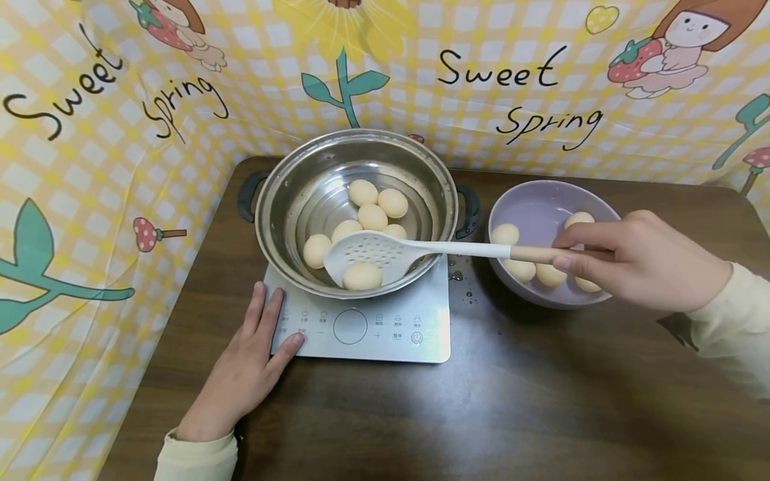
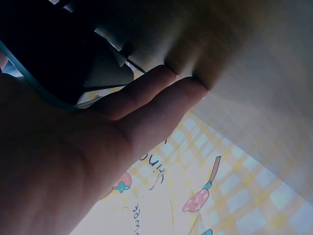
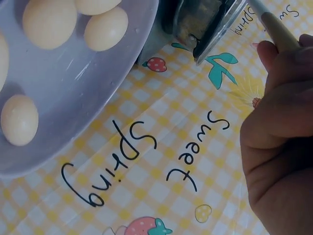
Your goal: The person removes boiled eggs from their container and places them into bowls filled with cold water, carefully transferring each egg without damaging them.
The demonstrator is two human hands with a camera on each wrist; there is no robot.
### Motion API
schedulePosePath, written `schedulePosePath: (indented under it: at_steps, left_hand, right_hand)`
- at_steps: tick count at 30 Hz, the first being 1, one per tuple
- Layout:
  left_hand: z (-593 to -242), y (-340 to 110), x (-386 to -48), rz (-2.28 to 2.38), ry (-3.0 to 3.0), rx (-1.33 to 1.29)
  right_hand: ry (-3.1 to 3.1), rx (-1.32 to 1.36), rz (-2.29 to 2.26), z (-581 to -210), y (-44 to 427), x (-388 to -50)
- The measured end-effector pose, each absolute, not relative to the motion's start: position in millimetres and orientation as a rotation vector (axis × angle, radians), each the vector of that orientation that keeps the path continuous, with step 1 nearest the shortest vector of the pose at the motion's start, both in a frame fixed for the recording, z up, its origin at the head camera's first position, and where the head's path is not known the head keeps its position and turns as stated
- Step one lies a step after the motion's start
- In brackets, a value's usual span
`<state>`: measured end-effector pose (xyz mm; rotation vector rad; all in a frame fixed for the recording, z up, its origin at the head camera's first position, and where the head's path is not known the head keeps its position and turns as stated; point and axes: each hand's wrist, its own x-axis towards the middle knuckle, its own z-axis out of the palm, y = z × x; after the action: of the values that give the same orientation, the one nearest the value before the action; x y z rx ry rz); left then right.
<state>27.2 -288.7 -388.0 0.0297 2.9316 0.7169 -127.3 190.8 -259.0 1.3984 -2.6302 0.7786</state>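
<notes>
Gripping spoon (image 1: 469,249) with right hand (image 1: 650,260); resting left hand (image 1: 243,371), straight-fingered, against cooker (image 1: 350,326) at eight o'clock. Keep spoon level under egg (image 1: 363,276) at six o'clock in pot (image 1: 447,194); avoid jarring other eggs (image 1: 363,192).

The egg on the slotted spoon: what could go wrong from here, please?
The egg lies near the edge of the slotted spoon, so it may roll off into the pot and crack. Also, the thumb of the left hand is at the printed controls of the cooktop, so it might press one by accident.
</notes>
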Motion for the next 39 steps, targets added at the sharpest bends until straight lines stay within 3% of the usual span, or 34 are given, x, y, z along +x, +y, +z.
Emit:
schedulePosePath:
  at_steps: [19, 39]
  left_hand:
    - [-389, -289, 29, 0.707, 2.929, 0.015]
    - [-388, -288, 27, 0.713, 2.947, 0.040]
  right_hand:
    - [-3.329, 0.869, 1.521, -243, 172, -137]
    - [-3.352, 0.928, 1.779, -251, 183, -152]
